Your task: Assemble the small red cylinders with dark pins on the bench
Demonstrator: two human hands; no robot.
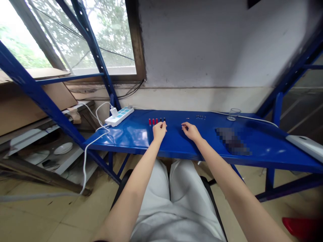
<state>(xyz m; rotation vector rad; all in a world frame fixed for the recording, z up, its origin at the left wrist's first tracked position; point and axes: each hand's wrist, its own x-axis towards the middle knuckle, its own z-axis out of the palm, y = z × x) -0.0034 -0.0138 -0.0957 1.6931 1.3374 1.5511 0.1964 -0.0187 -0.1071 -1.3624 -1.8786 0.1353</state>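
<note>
On the blue table [131, 134], a short row of small red pieces [153, 121] and black pieces [164, 119] stands just beyond my left hand [159, 131]. That hand's fingers are drawn together at the near side of the row; whatever lies between them is too small to tell. My right hand [191, 131] rests over the table to the right, fingers curled, thumb and fingertips close together. Anything in its fingertips cannot be made out. Beyond it lie a tiny item [187, 118] and several small metallic bits [201, 117].
A white power strip [119, 116] with a plug and cable sits at the table's left end. A clear glass [233, 114] stands at the back right, with a blurred dark object [232, 141] nearer. A white device [306, 146] lies at the right edge.
</note>
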